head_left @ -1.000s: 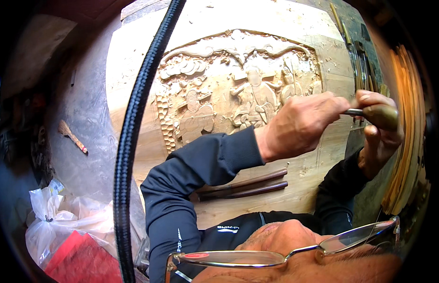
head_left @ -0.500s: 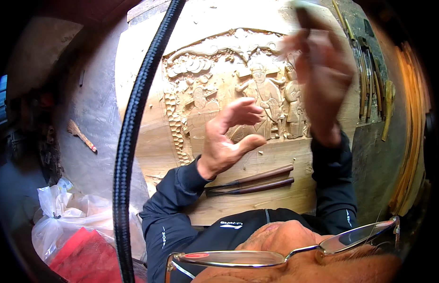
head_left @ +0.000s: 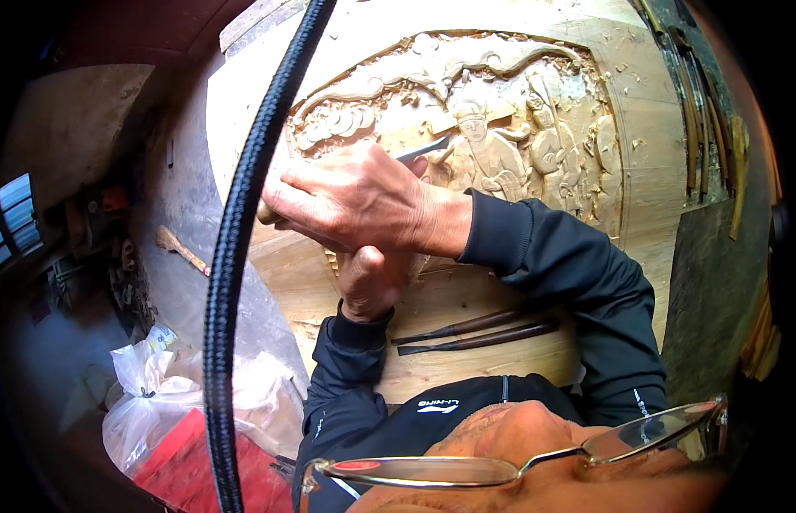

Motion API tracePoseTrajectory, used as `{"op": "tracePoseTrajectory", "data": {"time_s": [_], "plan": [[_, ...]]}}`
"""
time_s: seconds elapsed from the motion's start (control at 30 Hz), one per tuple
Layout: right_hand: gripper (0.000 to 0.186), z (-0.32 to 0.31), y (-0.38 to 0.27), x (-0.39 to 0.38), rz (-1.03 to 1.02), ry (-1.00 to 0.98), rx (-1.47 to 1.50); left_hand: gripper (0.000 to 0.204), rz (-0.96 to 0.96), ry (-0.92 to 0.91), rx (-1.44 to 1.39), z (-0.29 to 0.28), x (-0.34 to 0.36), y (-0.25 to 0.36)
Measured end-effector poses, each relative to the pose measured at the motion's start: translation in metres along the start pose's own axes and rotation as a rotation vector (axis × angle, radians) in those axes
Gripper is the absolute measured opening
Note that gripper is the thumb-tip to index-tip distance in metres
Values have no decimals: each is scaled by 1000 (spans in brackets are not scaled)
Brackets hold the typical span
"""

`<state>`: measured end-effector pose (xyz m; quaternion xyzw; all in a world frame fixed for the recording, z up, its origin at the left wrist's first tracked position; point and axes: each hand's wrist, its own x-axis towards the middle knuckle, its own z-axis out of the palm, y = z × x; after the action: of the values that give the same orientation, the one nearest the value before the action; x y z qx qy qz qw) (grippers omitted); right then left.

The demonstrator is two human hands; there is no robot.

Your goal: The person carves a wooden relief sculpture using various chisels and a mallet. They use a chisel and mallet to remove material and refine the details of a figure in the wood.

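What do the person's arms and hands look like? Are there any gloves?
No gloves show: the left hand and right hand look bare. The left sleeve and right sleeve are long, wrinkly and almost black. Each ends in a snug dark cuff, and both have small white markings.

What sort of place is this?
Probably a woodcarving workshop. There's a broad, pale wooden panel carved in relief with figures, two slim, dark-handled chisels lying on its near part, and a row of long, thin, brownish hand tools beside its right edge.
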<state>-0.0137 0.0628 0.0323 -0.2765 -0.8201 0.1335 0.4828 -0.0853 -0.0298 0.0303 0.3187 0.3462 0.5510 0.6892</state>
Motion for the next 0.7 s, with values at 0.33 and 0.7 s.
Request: {"op": "tracePoseTrajectory", "data": {"time_s": [0.33, 0.7], "plan": [[33, -8, 4, -3, -99, -127, 13, 110, 17, 83, -56, -7, -6, -10], [38, -4, 8, -9, -119, -14, 55, 106, -66, 135, -120, 0, -11, -5]]}}
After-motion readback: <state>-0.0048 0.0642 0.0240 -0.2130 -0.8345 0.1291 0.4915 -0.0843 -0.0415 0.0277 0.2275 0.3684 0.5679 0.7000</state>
